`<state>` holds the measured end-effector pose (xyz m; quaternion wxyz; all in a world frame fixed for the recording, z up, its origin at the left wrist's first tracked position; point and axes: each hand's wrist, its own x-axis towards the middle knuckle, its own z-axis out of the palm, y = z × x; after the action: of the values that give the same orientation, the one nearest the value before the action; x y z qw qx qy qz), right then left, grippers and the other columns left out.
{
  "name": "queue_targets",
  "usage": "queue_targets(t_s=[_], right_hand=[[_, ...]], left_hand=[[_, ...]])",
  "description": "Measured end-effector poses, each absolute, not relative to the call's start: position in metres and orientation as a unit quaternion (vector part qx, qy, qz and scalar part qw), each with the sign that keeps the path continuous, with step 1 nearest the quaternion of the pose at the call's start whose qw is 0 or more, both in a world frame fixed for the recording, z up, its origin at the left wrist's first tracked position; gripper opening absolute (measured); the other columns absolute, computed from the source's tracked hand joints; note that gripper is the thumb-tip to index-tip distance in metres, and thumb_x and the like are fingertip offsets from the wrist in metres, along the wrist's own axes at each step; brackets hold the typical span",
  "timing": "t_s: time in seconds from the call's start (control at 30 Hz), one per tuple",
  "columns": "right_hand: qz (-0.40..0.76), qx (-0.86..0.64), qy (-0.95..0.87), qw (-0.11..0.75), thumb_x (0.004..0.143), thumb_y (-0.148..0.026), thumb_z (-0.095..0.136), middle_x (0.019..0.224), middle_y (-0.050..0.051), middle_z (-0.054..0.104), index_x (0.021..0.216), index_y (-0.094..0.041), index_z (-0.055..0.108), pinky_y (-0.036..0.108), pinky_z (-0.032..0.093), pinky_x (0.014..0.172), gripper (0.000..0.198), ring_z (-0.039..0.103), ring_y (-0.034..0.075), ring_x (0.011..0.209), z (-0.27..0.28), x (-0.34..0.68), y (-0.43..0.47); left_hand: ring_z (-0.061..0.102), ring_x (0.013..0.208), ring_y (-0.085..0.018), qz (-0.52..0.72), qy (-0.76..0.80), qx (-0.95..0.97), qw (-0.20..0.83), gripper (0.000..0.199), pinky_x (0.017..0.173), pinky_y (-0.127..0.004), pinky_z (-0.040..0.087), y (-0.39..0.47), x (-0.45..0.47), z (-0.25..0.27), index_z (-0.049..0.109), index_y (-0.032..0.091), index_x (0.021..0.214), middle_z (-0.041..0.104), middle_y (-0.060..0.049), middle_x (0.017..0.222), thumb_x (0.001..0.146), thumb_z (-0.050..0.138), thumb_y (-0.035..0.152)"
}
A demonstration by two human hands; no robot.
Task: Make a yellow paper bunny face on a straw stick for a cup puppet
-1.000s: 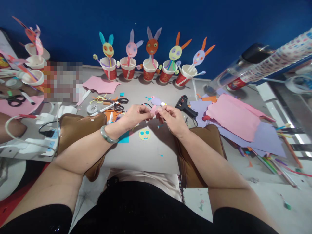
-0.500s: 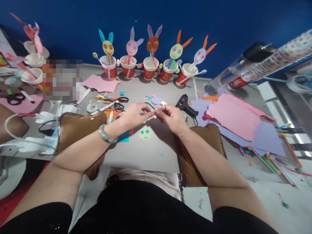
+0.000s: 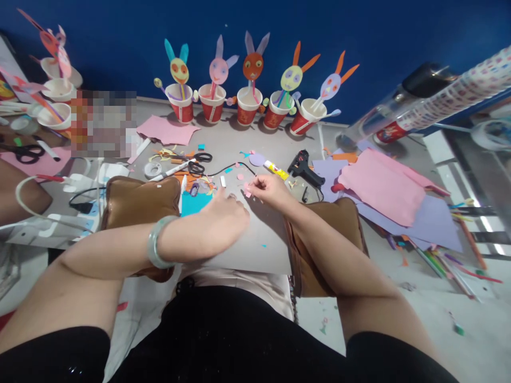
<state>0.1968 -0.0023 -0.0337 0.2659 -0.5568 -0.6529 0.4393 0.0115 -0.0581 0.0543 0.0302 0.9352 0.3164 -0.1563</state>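
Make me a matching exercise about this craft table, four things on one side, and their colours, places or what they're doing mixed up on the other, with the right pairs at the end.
Column one:
1. Right hand
2. Bangle
3. Glue gun
4. Five paper cups with eared faces

Column two:
A. Black, lying to the right of a yellow tube
B. Standing in a row near the blue wall
C. Pinching a small pink piece
D. Pale green, worn on a wrist

Right pairs: 1-C, 2-D, 3-A, 4-B
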Motion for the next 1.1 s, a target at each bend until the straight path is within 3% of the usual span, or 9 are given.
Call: queue_targets(t_s=[0.13,0.23,0.37,0.5,0.8,1.1], right_hand=[[0.429,-0.554,-0.669,0.248,0.081,-0.031,0.068,0.065,0.003,0.071,0.063,-0.019,0.065,0.026,0.043,0.059,0.022,0.058,0.013,0.058,-0.037,0.193,-0.002],[0.443,-0.553,-0.660,0.251,0.081,-0.030,0.068,0.070,0.004,0.074,0.064,-0.019,0.064,0.027,0.048,0.064,0.021,0.065,0.015,0.065,-0.038,0.191,-0.003],[0.435,-0.565,-0.657,0.245,0.080,-0.030,0.070,0.070,0.005,0.074,0.065,-0.019,0.065,0.029,0.049,0.066,0.019,0.067,0.016,0.067,-0.038,0.190,-0.003],[0.422,-0.572,-0.663,0.234,0.081,-0.028,0.070,0.070,0.004,0.074,0.067,-0.019,0.066,0.029,0.049,0.065,0.017,0.066,0.016,0.067,-0.037,0.190,-0.004],[0.385,-0.581,-0.685,0.211,0.084,-0.031,0.070,0.070,0.003,0.073,0.072,-0.020,0.065,0.029,0.045,0.064,0.017,0.064,0.016,0.065,-0.035,0.189,-0.007],[0.375,-0.592,-0.683,0.206,0.080,-0.021,0.071,0.067,0.001,0.070,0.080,-0.021,0.066,0.029,0.046,0.064,0.005,0.061,0.015,0.063,-0.033,0.191,-0.007]], left_hand=[[0.068,0.097,-0.031,-0.121,0.308,0.943,-0.037,0.033,0.086,-0.044,0.047,-0.080,0.023,0.028,0.072,0.001,0.113,0.073,-0.023,0.108,0.088,0.050,0.004],[0.066,0.105,-0.034,-0.084,0.321,0.942,-0.046,0.039,0.090,-0.044,0.046,-0.083,0.024,0.013,0.066,-0.003,0.123,0.071,-0.026,0.115,0.095,0.055,0.021],[0.056,0.129,-0.042,-0.097,0.326,0.940,-0.012,0.067,0.106,-0.051,0.040,-0.081,0.022,0.005,0.060,-0.003,0.132,0.058,-0.033,0.140,0.092,0.065,0.050],[0.044,0.143,-0.046,-0.129,0.328,0.935,0.044,0.078,0.115,-0.057,0.034,-0.078,0.021,0.006,0.062,0.000,0.129,0.046,-0.035,0.152,0.085,0.068,0.064],[0.040,0.145,-0.048,-0.140,0.333,0.931,0.059,0.077,0.114,-0.059,0.032,-0.068,0.022,-0.002,0.062,0.001,0.127,0.045,-0.038,0.151,0.085,0.066,0.065],[0.046,0.139,-0.046,-0.140,0.336,0.930,0.049,0.072,0.110,-0.057,0.036,-0.069,0.021,0.000,0.063,0.004,0.126,0.051,-0.035,0.147,0.085,0.069,0.062]])
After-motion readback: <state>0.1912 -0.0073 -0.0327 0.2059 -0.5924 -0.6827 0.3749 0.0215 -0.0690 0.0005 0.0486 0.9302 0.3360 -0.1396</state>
